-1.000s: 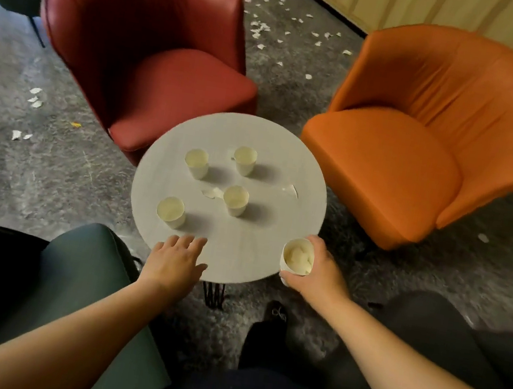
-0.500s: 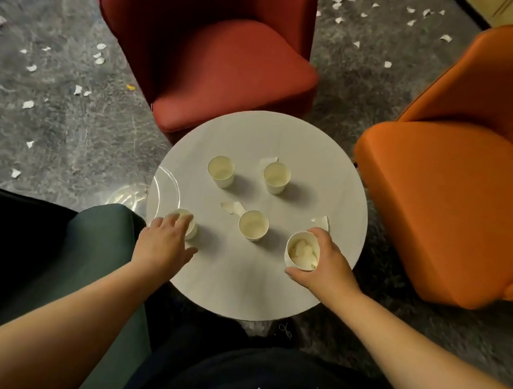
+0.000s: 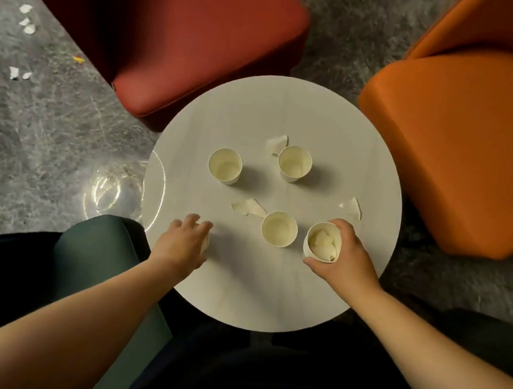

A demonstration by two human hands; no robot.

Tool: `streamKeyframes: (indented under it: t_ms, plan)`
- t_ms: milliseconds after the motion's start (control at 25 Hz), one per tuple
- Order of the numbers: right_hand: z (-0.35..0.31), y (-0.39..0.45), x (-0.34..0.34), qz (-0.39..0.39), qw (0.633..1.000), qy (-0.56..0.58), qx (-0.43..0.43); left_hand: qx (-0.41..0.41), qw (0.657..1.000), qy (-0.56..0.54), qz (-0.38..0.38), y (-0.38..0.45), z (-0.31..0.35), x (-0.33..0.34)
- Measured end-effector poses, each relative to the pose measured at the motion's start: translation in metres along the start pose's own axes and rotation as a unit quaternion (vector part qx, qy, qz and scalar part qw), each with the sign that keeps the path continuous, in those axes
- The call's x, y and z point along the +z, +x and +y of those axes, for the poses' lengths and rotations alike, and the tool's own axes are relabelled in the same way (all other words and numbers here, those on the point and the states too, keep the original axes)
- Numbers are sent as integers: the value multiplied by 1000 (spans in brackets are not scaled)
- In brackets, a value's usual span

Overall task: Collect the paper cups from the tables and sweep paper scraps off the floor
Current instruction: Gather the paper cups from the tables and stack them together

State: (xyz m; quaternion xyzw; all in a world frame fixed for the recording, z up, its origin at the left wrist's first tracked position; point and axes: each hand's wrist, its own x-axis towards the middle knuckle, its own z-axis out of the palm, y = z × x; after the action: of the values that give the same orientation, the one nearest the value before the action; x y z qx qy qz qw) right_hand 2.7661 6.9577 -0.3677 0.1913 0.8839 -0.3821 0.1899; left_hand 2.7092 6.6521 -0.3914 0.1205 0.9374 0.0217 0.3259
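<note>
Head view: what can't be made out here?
- Cup under the left hand: the hand covers nearly all of it, so grip and contents unclear.
- Cup in the right hand: holds crumpled paper; its base is hidden by fingers.
- Table legs: hidden by its top.
- Red chair and orange chair: backs cut off by the frame's edge.

Right hand [image 3: 347, 259] holds a scrap-filled cup [image 3: 322, 242]; left hand [image 3: 185, 243] covers another cup [image 3: 205, 242] on the round table [image 3: 265, 296].
</note>
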Motion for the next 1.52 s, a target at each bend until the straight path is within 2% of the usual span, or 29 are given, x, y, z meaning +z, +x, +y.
streamKeyframes:
  t_ms: [80, 160, 280, 400, 480, 600, 760, 800, 880, 1000, 1080, 1160, 1280, 1360, 1520]
  plan:
    - [-8, 2, 10, 25, 999, 14, 19, 39, 999, -27, 16, 9, -7, -15]
    - [-18, 5, 17, 52, 998, 27, 36, 90, 991, -63, 76, 19, -10, -41]
    - [-30, 12, 29, 86, 992, 61, 70, 194, 957, -108, 188, 37, -12, -83]
    - [-38, 17, 39, 118, 986, 72, 89, 229, 925, -135, 271, 58, -15, -109]
    - [-40, 19, 42, 129, 983, 80, 99, 220, 935, -130, 247, 75, -13, -113]
    - [-37, 19, 44, 132, 981, 88, 113, 197, 966, -84, 144, 98, -5, -100]
    - [-28, 21, 44, 125, 981, 89, 115, 177, 983, -39, 39, 117, -2, -84]
    - [-25, 23, 44, 122, 982, 91, 111, 173, 983, -46, 42, 118, 0, -84]
    - [-21, 26, 41, 116, 984, 92, 103, 188, 970, -104, 115, 115, 12, -89]
    - [-18, 31, 36, 109, 985, 90, 99, 237, 910, -216, 262, 107, 42, -101]
    - [-15, 34, 33, 98, 987, 90, 91, 263, 895, -215, 288, 106, 66, -107]
    - [-12, 35, 31, 84, 989, 81, 87, 262, 911, -189, 256, 111, 87, -106]
    - [-3, 31, 33, 72, 992, 75, 78, 229, 954, -137, 138, 128, 102, -93]
    - [3, 29, 34, 71, 991, 80, 78, 213, 969, -106, 71, 140, 105, -85]
    - [6, 29, 34, 78, 991, 85, 69, 219, 969, -102, 53, 148, 109, -81]
